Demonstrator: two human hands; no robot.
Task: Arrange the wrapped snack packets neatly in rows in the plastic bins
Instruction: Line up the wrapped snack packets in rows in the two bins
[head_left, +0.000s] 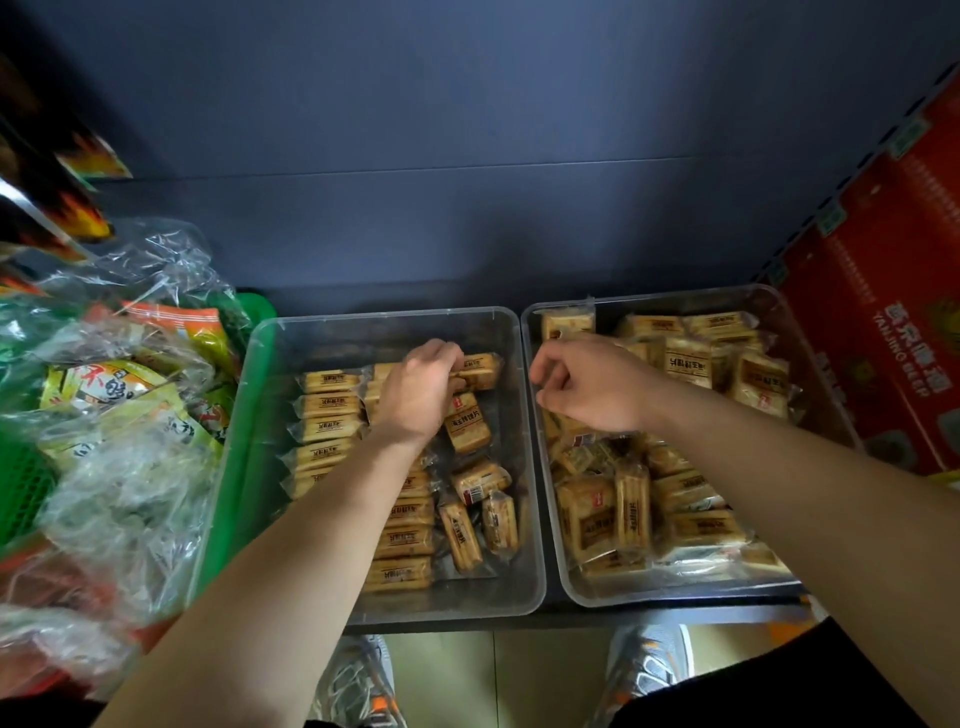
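Head view: left hand reaches into the left bin, its grip pinching a snack packet beside the bare far wall. Right hand hovers curled above the right bin; I cannot tell whether its grip holds anything.

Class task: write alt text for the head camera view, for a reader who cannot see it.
A person's left hand grips a snack packet in the left clear bin, beside neat rows of packets; the right hand, fingers curled, is over the right bin, heaped with loose packets.
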